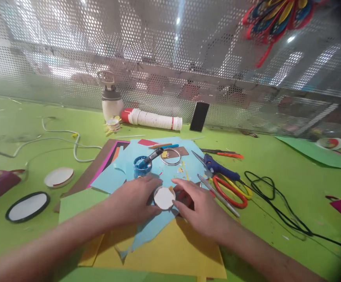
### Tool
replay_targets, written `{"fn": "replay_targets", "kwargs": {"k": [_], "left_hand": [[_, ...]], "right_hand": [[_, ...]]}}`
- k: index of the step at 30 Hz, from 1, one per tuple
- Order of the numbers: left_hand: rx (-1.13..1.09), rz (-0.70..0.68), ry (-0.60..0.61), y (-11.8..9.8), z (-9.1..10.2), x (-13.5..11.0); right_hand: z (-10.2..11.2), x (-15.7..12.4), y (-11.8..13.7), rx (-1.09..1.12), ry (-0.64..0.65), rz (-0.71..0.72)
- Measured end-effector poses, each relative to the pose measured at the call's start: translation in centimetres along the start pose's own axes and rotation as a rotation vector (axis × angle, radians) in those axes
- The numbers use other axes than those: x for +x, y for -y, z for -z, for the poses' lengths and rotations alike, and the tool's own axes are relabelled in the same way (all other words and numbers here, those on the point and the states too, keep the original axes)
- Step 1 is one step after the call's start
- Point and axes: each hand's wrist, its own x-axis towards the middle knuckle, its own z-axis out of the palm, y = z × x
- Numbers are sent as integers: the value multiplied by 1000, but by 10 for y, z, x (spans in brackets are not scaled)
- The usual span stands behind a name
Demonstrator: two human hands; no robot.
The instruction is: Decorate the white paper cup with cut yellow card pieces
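Note:
A small white round disc [164,198] with a thin rim lies between my hands, low over the blue paper [149,231]. My left hand [136,197] curves around its left edge, with the thumb in front and the fingers behind. On the right side, my right hand [201,203] grips the edge between thumb and fingers. A bit of yellow shows at the disc's upper right. Just beyond my left hand stands an open jar of blue paint [142,168], a paintbrush [154,156] resting in it. Behind the disc lies a clear ring [170,156].
Right of my hands are red-handled scissors [230,197], a grey pen [220,197], a blue glue gun [221,168] and its black cord [287,211]. White ovals [27,207] lie left. Yellow paper [170,250] is in front. A bottle [112,103], white tube [155,119] and phone [199,116] stand behind.

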Motion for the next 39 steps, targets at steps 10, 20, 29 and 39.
{"fn": "replay_targets", "kwargs": {"k": [10, 20, 29, 39], "left_hand": [[-108, -92, -114, -3, -12, -10], [-180, -140, -90, -6, -11, -14], [-240, -163, -138, -8, -16, -19], [-240, -54, -192, -2, -23, -17]], "right_hand": [[-3, -17, 0, 28, -43, 116], [-4, -20, -3, -33, -20, 111], [-10, -20, -7, 41, -95, 148], [-11, -19, -4, 94, -223, 250]]}}
